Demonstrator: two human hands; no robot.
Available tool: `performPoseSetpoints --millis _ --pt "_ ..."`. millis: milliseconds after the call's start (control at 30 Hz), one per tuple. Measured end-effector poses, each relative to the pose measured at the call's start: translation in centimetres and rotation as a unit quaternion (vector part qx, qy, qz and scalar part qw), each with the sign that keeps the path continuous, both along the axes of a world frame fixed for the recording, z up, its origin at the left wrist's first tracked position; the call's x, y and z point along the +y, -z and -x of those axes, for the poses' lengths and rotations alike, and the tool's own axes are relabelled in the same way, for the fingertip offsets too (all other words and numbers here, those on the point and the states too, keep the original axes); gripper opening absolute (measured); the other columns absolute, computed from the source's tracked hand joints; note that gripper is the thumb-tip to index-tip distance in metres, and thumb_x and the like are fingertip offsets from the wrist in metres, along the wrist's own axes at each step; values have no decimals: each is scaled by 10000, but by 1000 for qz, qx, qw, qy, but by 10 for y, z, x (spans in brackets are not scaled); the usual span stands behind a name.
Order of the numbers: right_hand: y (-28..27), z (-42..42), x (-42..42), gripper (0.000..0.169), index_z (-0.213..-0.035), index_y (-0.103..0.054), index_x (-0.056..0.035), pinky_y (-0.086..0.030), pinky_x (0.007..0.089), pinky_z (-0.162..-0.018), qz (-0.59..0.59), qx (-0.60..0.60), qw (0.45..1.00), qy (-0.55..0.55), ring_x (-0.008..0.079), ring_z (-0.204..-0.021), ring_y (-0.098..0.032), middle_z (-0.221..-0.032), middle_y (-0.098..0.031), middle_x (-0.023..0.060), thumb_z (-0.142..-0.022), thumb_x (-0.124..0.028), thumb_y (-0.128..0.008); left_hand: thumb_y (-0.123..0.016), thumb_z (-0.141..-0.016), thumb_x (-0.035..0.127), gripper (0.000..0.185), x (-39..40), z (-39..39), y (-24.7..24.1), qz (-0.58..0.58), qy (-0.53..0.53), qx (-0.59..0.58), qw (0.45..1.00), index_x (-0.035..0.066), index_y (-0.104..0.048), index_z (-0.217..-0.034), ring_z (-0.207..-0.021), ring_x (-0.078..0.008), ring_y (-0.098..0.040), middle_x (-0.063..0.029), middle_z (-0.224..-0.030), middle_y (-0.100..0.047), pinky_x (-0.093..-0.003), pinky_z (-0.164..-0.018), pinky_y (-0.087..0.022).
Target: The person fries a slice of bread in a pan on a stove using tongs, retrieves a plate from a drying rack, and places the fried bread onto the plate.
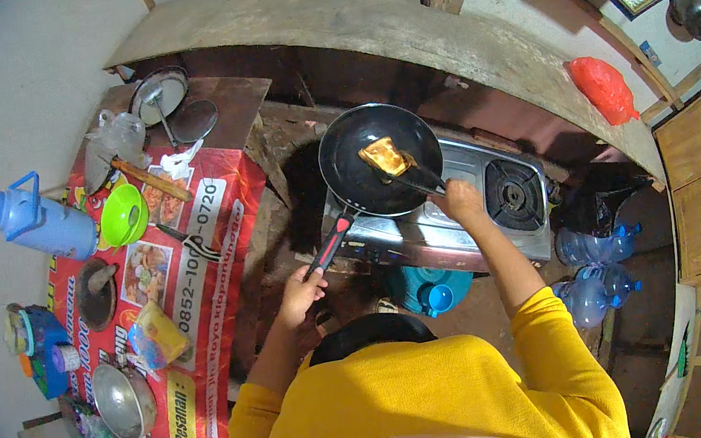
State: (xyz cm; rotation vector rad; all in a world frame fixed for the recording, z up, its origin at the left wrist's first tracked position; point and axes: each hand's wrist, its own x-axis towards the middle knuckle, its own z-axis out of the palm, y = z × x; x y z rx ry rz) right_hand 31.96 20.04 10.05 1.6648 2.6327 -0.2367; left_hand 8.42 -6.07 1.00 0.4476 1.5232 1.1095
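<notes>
My left hand [302,294] grips the black-and-red handle [332,245] of a black frying pan [355,181]. The pan is over the left side of a steel two-burner gas stove [471,228] and hides the burner there. In the pan is a browned, square slice of food [385,157], perhaps fried bread. My right hand [458,201] is closed around a dark utensil [420,183], which looks like a spatula or tongs. Its far end reaches to the lower right edge of the slice.
At left, a red printed banner [227,237] covers a table with a blue jug [45,220], a green bowl [123,215], a stone mortar [97,294] and a metal pot [125,401]. The stove's right burner [513,193] is bare. Large water bottles [596,291] stand on the right.
</notes>
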Motion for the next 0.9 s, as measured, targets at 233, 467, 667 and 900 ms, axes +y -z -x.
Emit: performPoseSetpoints --millis 233,467,667,900 --pt "-12 0 -10 447 -846 -607 -14 -473 415 -686 23 39 999 11 337 -811 -588 -831 -600 213 -686 -430 -630 -501 -852 245 220 0 -2 -1 -3 -18 -9 1000 51 -521 -954 -506 -75 -463 -30 -682 -553 -208 -482 -407" --pt "-27 11 -19 471 -858 -602 -6 -465 416 -699 61 22 996 59 334 -807 -588 -845 -601 204 -687 -445 -627 -489 -860 261 240 -1 -3 3 1 -10 8 1000 50 -511 -973 -500 -73 -463 -32 -683 -540 -199 -467 -400" --pt "-6 16 -21 379 -870 -605 -35 -475 408 -710 45 30 995 85 321 -824 -591 -853 -608 180 -696 -370 -635 -501 -852 268 235 -1 -5 2 -2 -11 4 1000 56 -515 -952 -514 -72 -468 -23 -683 -543 -207 -490 -411" --pt "-21 12 -26 520 -899 -596 -8 -459 419 -726 95 16 990 102 335 -853 -581 -899 -598 203 -687 -482 -616 -497 -855 287 237 -2 -6 -4 -7 -8 10 1000 66 -505 -941 -519 -72 -468 -22 -690 -541 -203 -498 -418"
